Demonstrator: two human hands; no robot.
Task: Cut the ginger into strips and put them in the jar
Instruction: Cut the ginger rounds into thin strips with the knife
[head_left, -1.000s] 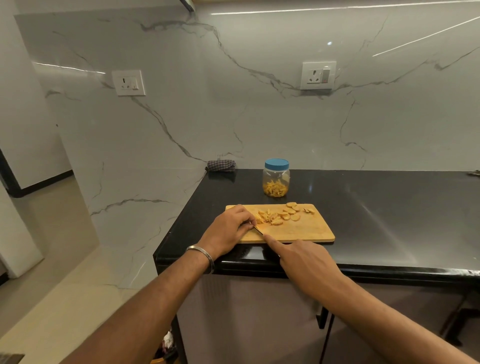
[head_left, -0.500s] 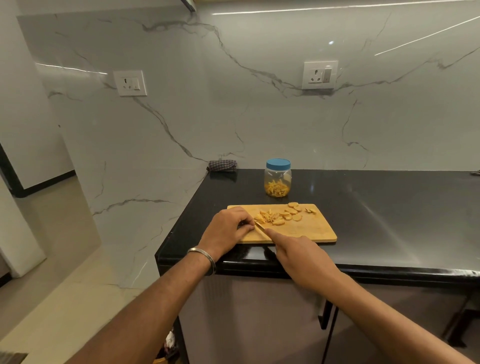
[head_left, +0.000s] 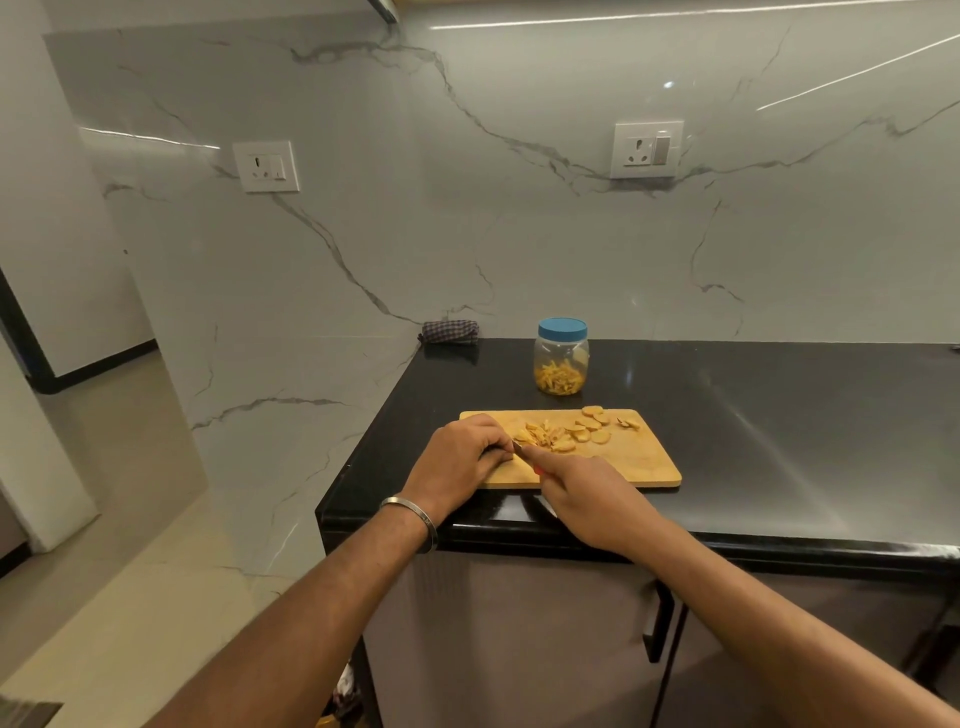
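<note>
Mid-cut, likely: right hand (head_left: 589, 499) clenched around the knife (head_left: 523, 451), forefinger along its spine to steer; left hand (head_left: 462, 460) curled at the blade on the cutting board (head_left: 639, 465), whether pinning ginger I cannot tell; ginger (head_left: 563, 434) mid-board, slices toward the jar (head_left: 561, 358); jar just behind the board, lid on, strips inside.

Pale yellow ginger slices (head_left: 587, 432) strewn flat across the far half of a wooden cutting board (head_left: 623, 462), just beyond and right of the pinching fingers; cut strips (head_left: 540, 435) heaped closest to the grip. Knife (head_left: 525, 453) mostly hidden, only a glint of blade at the pinch. Clear jar (head_left: 561, 357), blue lid on, upright farther back, partly filled with strips.
</note>
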